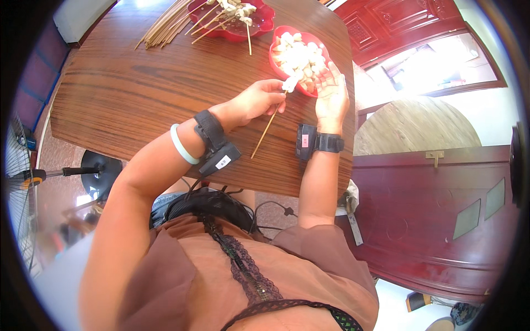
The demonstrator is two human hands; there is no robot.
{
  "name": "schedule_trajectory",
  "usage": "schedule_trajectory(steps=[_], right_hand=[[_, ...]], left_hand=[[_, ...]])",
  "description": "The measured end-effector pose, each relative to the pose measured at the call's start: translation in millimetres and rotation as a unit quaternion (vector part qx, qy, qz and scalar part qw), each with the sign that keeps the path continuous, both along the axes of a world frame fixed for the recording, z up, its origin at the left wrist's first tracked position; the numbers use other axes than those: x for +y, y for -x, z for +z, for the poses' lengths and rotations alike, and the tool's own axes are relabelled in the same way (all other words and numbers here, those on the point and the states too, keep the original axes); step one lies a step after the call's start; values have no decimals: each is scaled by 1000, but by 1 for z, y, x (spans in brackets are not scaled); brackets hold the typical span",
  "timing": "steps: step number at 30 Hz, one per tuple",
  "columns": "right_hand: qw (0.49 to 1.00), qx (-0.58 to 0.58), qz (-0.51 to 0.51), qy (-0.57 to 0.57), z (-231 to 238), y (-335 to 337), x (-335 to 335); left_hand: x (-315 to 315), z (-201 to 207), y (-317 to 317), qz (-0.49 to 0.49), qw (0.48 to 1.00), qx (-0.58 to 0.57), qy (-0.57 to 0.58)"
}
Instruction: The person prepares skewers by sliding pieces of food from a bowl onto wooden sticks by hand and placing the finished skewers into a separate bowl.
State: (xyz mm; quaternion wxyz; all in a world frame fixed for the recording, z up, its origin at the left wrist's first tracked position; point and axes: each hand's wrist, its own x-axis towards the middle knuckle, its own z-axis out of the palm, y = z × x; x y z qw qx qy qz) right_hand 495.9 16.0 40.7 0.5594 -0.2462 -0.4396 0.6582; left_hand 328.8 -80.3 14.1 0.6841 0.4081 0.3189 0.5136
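Observation:
My left hand pinches a thin wooden skewer, which slants down toward the table's near edge. A white chunk of food sits at the skewer's upper end, right by the rim of a red bowl. That red bowl is heaped with pale food pieces, washed out by glare, so their kind is unclear. Along the bowl's right side, my right hand lies palm up with its fingers stretched out and apart. Its fingertips reach the bowl's edge; whether they touch the pieces, I cannot tell.
Loaded skewers rest across another red bowl at the table's far side. A bundle of bare sticks lies left of it on the wooden table. A round board stands at the right, and a fan at the left.

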Motion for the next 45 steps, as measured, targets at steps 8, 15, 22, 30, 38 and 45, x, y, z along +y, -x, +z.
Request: schedule_trajectory(steps=[8,15,22,30,38,45], right_hand=[[1000,9,-5,4,-1,-4,3],[958,-132,-224,-118,-10,-6,8],[921,-264,-210,-197,-15,1,9],[744,-475,-303,-360,-24,-2,16],[696,-547,-278,-374,-39,-5,26],[694,-530,-289,-391,-33,-5,26]], left_hand=[[0,4,-1,-1,1000,13,3],[1,2,-1,-2,1000,4,0],[1,3,-2,2,1000,3,5],[2,0,-1,4,1000,2,10],[2,-1,0,2,1000,20,5],[1,2,-1,0,1000,17,6]])
